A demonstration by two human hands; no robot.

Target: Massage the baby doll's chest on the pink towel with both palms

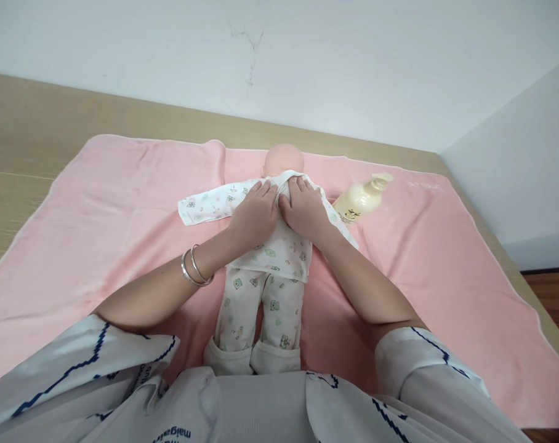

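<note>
A baby doll (284, 159) lies on a pink towel (122, 203), head away from me, dressed in a white printed top (284, 249) and matching trousers (258, 304). My left hand (256, 212) rests on the doll's chest, fingers curled onto the top's fabric near the collar. My right hand (305, 209) lies beside it, fingers also bent into the same fabric at the neckline. The two hands touch at the thumbs. One sleeve (205, 206) of the top spreads out to the left.
A cream pump bottle (360, 200) lies on its side on the towel just right of the doll. The towel covers a wooden surface (25, 141) against a white wall. The floor shows at the far right (554, 295).
</note>
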